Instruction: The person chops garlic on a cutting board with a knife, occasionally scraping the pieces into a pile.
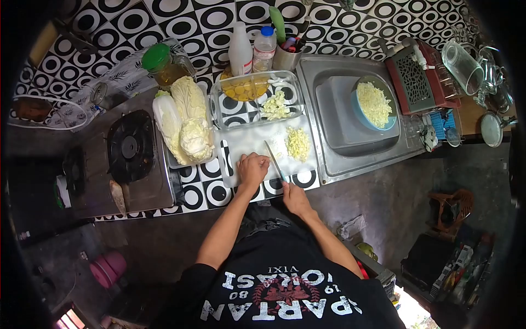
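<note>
My right hand (pixel 296 198) is wrapped round the blue handle of a knife (pixel 275 159), its blade slanting up and left over a whitish cutting board (pixel 236 143). Just left of the blade, my left hand (pixel 253 168) rests on the board with its fingers curled in. Whatever those fingers hold, if anything, is hidden. A pile of finely chopped pale vegetable (pixel 298 144) lies on the board, right of the knife. Behind the board, a clear divided container (pixel 219 112) has pale cut pieces (pixel 275 106) in its right part.
Napa cabbages (pixel 189 118) fill a tray on the left, beside a gas stove (pixel 129 143). On the right, a bowl of chopped cabbage (pixel 375 105) stands in the steel sink (pixel 329 123). Bottles (pixel 241 52), a green-lidded jar (pixel 157 57) and a utensil cup (pixel 286 58) line the wall.
</note>
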The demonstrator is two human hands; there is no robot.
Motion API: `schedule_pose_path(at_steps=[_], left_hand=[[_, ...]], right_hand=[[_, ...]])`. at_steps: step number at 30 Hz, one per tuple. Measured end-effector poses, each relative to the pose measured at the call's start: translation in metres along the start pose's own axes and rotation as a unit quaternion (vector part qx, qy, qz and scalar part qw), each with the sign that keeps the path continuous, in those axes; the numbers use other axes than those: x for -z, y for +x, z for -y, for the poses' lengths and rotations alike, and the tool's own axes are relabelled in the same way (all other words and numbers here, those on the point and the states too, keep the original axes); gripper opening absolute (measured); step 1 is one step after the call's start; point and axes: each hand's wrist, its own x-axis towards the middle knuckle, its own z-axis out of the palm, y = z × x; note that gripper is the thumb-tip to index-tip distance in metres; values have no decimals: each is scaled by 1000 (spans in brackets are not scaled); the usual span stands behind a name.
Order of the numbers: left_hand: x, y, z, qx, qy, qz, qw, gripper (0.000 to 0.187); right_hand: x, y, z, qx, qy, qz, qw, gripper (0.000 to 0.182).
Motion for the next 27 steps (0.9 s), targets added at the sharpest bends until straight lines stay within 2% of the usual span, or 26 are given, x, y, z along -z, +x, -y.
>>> schedule_pose_path(at_steps=[7,15,17,19,25,27], left_hand=[[1,-2,-2,2,1,5,1000,8],[-1,0,3,1,-14,-12,1000,9],[0,-1,2,0,-17,-16,1000,9],[-1,-3,3,-1,-18,-20,1000,9],[-1,-7,6,-48,-7,-42,998,11],[1,-8,11,-70,-47,-51,995,15]], right_hand=[[-7,27,9,5,-18,-18,1000,50],[10,15,13,7,-8,42,999,54],[2,10,7,5,6,10,1000,52],[-8,15,-1,3,5,18,1000,53],[-9,34,7,12,-5,8,1000,52],[-4,32,10,15,-5,8,1000,51]])
